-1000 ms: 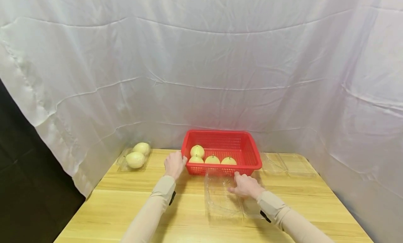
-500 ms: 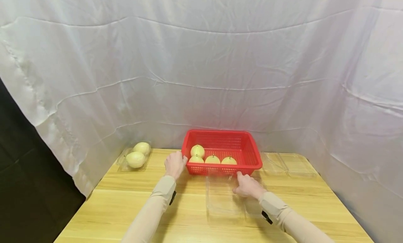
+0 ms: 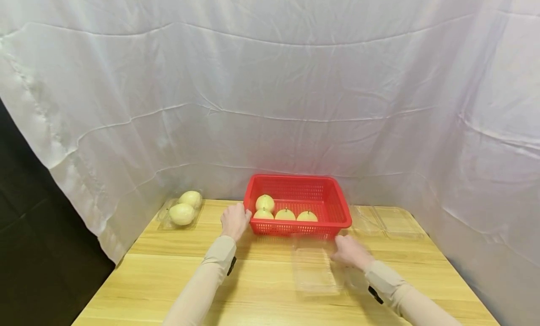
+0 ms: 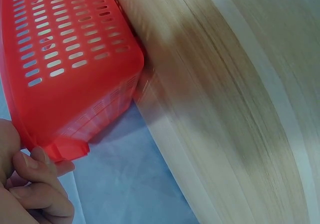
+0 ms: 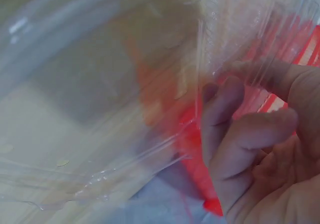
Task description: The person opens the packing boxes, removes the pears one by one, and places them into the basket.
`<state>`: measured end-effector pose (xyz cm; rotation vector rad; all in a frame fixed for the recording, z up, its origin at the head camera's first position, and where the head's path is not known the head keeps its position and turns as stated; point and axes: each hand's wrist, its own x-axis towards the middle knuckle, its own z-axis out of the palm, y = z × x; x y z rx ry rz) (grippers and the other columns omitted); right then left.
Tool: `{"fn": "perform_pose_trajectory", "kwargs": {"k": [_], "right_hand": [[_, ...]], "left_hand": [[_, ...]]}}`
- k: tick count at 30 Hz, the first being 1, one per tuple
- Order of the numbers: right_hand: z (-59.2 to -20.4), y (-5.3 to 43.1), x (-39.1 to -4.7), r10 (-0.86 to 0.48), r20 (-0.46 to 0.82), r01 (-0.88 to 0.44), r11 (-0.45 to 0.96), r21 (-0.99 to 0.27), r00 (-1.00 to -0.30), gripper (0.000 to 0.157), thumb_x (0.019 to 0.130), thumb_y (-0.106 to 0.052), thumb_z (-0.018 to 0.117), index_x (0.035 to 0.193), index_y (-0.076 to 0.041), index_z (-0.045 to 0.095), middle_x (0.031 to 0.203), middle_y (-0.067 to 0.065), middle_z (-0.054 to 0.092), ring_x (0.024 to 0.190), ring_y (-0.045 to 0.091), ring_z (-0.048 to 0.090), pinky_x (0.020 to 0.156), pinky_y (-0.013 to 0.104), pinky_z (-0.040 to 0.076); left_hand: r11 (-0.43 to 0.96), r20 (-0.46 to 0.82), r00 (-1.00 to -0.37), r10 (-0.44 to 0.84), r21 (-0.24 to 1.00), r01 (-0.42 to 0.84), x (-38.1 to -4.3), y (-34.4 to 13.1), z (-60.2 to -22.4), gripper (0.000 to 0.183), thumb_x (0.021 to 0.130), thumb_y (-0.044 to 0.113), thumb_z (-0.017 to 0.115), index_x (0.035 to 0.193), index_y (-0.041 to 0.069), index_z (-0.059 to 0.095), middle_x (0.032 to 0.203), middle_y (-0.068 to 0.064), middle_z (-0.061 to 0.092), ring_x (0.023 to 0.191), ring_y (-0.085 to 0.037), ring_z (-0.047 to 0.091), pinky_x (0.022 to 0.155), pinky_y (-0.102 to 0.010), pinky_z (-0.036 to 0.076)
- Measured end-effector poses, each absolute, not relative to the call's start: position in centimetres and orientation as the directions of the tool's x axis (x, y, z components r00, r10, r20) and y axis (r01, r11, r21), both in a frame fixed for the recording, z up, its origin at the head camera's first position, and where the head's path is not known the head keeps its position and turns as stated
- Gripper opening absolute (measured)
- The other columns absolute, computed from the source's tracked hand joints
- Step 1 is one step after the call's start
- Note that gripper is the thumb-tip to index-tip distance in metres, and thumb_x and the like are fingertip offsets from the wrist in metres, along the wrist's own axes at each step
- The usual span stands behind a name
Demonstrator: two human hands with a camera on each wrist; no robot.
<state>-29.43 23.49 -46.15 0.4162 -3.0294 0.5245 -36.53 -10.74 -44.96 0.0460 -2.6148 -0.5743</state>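
My left hand (image 3: 234,221) grips the left end of a red plastic basket (image 3: 343,219), its fingers (image 4: 42,171) curled at the rim in the left wrist view. Several pale yellow pears (image 3: 285,215) with short stems lie along the basket's front and left side. In front of the basket, my right hand (image 3: 351,252) pinches a clear plastic clamshell box (image 3: 314,269), blurred by motion. The right wrist view shows the transparent plastic (image 5: 150,84) between thumb and fingers, with the fingers (image 5: 250,139) bent.
At the back left, a clear box holds two pears (image 3: 182,214). Another clear open container (image 3: 386,219) lies at the back right, beside the basket. A pale curtain (image 3: 270,105) hangs behind the wooden table (image 3: 177,279).
My right hand and the clear clamshell box have shifted to the right along the basket's front. The left hand and the basket have stayed in place.
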Motion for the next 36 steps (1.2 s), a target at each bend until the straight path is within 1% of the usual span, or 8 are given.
{"fn": "perform_pose_trajectory", "kwargs": {"k": [2,6,10,15,20,25,28,36], "right_hand": [[-46.3,24.4,-29.5,-0.252,0.076,-0.262,0.903,-0.340,-0.965,0.018,0.067,-0.009,0.070,0.082,-0.004,0.060,0.064,0.002,0.053,0.050,0.014,0.046,0.045,0.029,0.036],[-46.3,26.2,-29.7,-0.254,0.070,-0.262,0.903,-0.340,-0.965,0.021,0.068,-0.009,0.069,0.086,-0.001,0.062,0.069,0.005,0.058,0.050,0.014,0.049,0.045,0.029,0.038],[-46.2,27.8,-29.6,-0.242,0.049,-0.243,0.900,-0.362,-0.969,0.016,0.070,-0.007,0.067,0.082,-0.003,0.056,0.069,0.005,0.056,0.048,0.014,0.050,0.042,0.028,0.041],[-46.2,29.5,-29.4,-0.180,-0.009,-0.161,0.903,-0.399,-0.984,0.014,0.072,-0.007,0.062,0.079,-0.006,0.050,0.066,0.005,0.052,0.040,0.014,0.049,0.035,0.027,0.043],[-46.1,30.9,-29.3,-0.154,-0.023,-0.132,0.905,-0.406,-0.988,0.017,0.074,-0.009,0.063,0.083,-0.004,0.050,0.071,0.008,0.052,0.041,0.016,0.051,0.036,0.028,0.046],[-45.8,32.3,-29.1,-0.146,-0.083,-0.096,0.897,-0.432,-0.986,0.018,0.080,-0.010,0.064,0.086,-0.003,0.049,0.066,0.008,0.051,0.041,0.015,0.050,0.038,0.030,0.048],[-45.7,33.4,-29.1,-0.129,-0.141,-0.052,0.890,-0.453,-0.982,0.016,0.081,-0.009,0.061,0.083,-0.004,0.046,0.061,0.008,0.049,0.042,0.015,0.048,0.038,0.030,0.048],[-45.1,35.7,-29.3,-0.079,-0.225,0.043,0.870,-0.492,-0.971,0.014,0.081,-0.006,0.056,0.084,-0.004,0.042,0.058,0.002,0.045,0.046,0.011,0.040,0.041,0.025,0.045]], "left_hand": [[0.914,0.426,-0.896,-0.124,0.401,0.064,-36.5,-10.8,-45.0,0.027,0.085,0.021,0.063,0.061,0.011,0.055,0.061,-0.009,0.059,0.057,-0.032,0.060,0.047,-0.042,0.046],[0.916,0.425,-0.897,-0.121,0.395,0.063,-36.5,-10.9,-45.1,0.027,0.086,0.021,0.063,0.061,0.011,0.055,0.061,-0.009,0.059,0.056,-0.031,0.060,0.046,-0.042,0.046],[0.918,0.431,-0.894,-0.124,0.392,0.062,-36.5,-10.9,-45.1,0.028,0.086,0.021,0.063,0.061,0.010,0.055,0.061,-0.009,0.059,0.057,-0.032,0.060,0.046,-0.042,0.046],[0.917,0.433,-0.894,-0.120,0.393,0.067,-36.5,-10.8,-45.1,0.027,0.085,0.021,0.063,0.061,0.011,0.055,0.060,-0.009,0.059,0.057,-0.032,0.060,0.047,-0.043,0.046],[0.913,0.436,-0.893,-0.116,0.401,0.077,-36.6,-10.5,-44.9,0.027,0.086,0.021,0.063,0.062,0.010,0.056,0.060,-0.008,0.058,0.057,-0.031,0.060,0.047,-0.042,0.046],[0.911,0.456,-0.881,-0.124,0.404,0.081,-36.4,-10.4,-44.9,0.029,0.085,0.020,0.065,0.060,0.010,0.055,0.058,-0.008,0.057,0.055,-0.030,0.058,0.046,-0.041,0.045],[0.914,0.455,-0.882,-0.125,0.399,0.077,-36.3,-10.4,-44.7,0.029,0.085,0.019,0.064,0.060,0.010,0.055,0.057,-0.008,0.056,0.054,-0.030,0.057,0.045,-0.040,0.044],[0.916,0.464,-0.878,-0.118,0.392,0.084,-36.3,-10.6,-44.7,0.026,0.085,0.019,0.062,0.062,0.008,0.057,0.059,-0.010,0.059,0.055,-0.031,0.059,0.045,-0.041,0.045]]}}
